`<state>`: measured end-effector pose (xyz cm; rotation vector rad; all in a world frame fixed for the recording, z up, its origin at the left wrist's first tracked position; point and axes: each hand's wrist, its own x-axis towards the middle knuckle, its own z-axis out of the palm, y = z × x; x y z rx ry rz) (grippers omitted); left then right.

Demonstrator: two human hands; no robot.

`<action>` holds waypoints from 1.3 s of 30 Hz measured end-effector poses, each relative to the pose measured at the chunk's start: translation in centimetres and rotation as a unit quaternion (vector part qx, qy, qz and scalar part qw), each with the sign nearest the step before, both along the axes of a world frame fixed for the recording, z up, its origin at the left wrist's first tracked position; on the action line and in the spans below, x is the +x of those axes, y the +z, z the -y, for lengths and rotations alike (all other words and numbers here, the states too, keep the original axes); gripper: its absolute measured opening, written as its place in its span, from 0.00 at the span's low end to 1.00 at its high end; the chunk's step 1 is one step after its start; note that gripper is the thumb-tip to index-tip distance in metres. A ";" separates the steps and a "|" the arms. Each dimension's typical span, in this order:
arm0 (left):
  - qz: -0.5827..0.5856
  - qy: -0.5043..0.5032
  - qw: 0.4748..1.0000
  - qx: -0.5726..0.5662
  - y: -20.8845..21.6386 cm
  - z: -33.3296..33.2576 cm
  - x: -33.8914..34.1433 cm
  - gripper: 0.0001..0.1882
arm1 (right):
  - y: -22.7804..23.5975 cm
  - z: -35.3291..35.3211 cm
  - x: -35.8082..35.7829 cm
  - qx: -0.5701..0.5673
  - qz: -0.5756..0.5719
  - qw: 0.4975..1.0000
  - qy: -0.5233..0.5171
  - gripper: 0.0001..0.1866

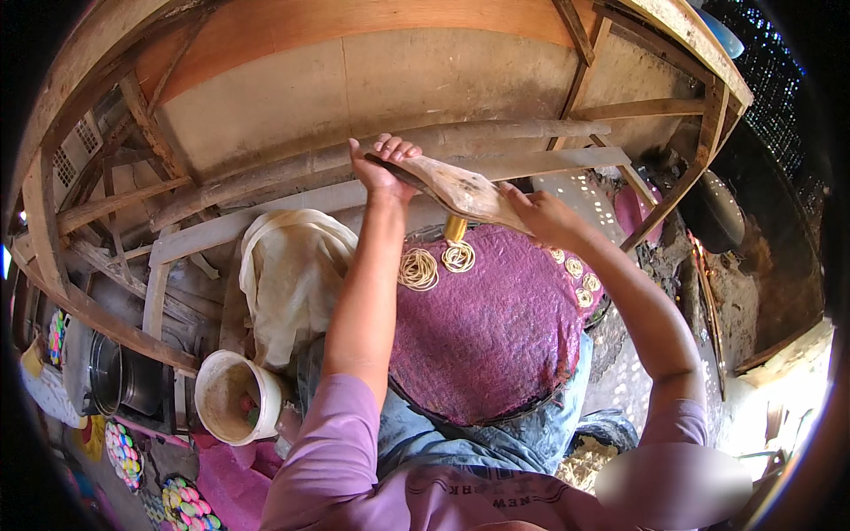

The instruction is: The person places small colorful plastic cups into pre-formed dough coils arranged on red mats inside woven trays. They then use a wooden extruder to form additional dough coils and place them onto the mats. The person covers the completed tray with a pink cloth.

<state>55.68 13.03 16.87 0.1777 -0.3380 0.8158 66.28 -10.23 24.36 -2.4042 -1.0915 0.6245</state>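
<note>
A flat wooden press [467, 188] is held up at a slant, its left end higher, over a purple cloth [487, 336] spread on a round surface before me. My left hand [387, 166] grips its left end, thumb pointing up. Around the right end closes my right hand [546, 218]. Below the wood shows a short golden cylinder [455, 228]. Just beneath that lies a pale coil of thin dough strands [459, 257], beside a larger coil [418, 269]. Several smaller coils [575, 267] sit along the cloth's right edge, partly behind my right forearm.
Left of the cloth, a cream cloth [297, 265] drapes over a support. A white bucket [237, 398] stands lower left, near a dark metal pot [108, 376]. A wooden frame [390, 196] spans the far side. A dark round pan [719, 212] leans at right.
</note>
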 end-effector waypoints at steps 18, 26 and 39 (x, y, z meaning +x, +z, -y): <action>-0.126 -0.052 0.990 -0.022 0.8 2.6 2.6 0.30 | -2.0 5.0 0.7 0.017 -0.049 0.998 -0.042 0.44; -0.137 -0.068 0.986 -0.067 -1.3 2.9 3.5 0.28 | -3.1 4.6 1.8 -0.006 -0.049 0.998 -0.044 0.43; -0.527 0.029 0.825 0.202 -3.3 1.3 -0.5 0.49 | -6.6 5.7 2.4 0.064 -0.089 0.992 -0.059 0.43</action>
